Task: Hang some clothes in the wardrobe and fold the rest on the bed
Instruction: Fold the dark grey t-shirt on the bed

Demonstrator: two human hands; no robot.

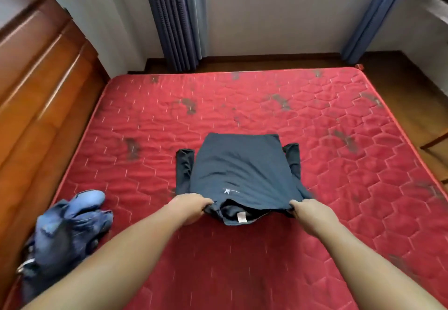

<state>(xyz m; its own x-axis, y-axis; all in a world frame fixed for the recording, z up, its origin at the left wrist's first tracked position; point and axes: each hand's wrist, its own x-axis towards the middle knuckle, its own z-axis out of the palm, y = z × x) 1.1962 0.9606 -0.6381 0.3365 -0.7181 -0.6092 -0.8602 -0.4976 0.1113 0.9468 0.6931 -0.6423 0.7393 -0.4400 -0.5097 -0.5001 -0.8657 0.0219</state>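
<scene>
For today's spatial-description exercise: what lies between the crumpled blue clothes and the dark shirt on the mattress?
In the head view, only bare red mattress lies between the blue clothes and the dark shirt; the left hand grips the shirt's near edge.

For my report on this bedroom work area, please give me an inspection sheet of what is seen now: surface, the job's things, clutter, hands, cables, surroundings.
Surface: red quilted mattress with dark stains.
Job's things: dark shirt lies in the middle of the mattress, a sleeve showing at each side; blue clothes lie in a heap at the near left edge.
Clutter: nothing seen.
Hands: left hand grips the shirt's near left corner; right hand grips its near right corner.
Cables: nothing seen.
Surroundings: wooden wardrobe along the left side, blue curtains at the far wall, wooden floor.
</scene>
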